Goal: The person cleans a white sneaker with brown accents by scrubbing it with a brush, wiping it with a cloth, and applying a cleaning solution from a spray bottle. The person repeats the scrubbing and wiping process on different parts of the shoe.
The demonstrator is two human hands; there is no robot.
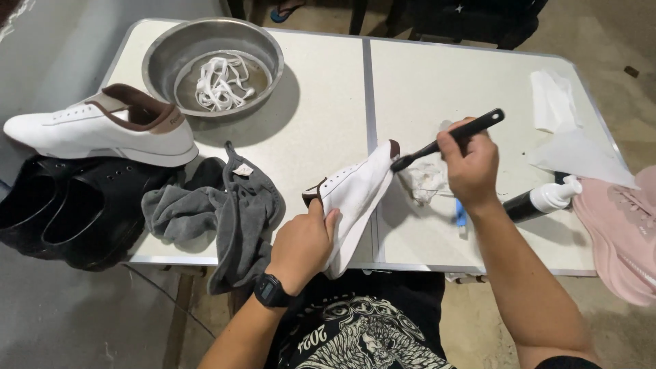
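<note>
Left hand (305, 242) grips a tilted white, brown-trimmed shoe (355, 195); black brush (447, 140) touches it.

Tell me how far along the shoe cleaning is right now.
Done: laces are out, soaking in the metal basin. In hand: left hand steadies a white shoe while right hand works a black brush at its heel. Left: the other white shoe waits by the basin, unlaced.

Steel basin (164, 48) with laces (220, 82), grey towel (225, 212), black shoes (68, 205), pink shoe (625, 232)
</note>
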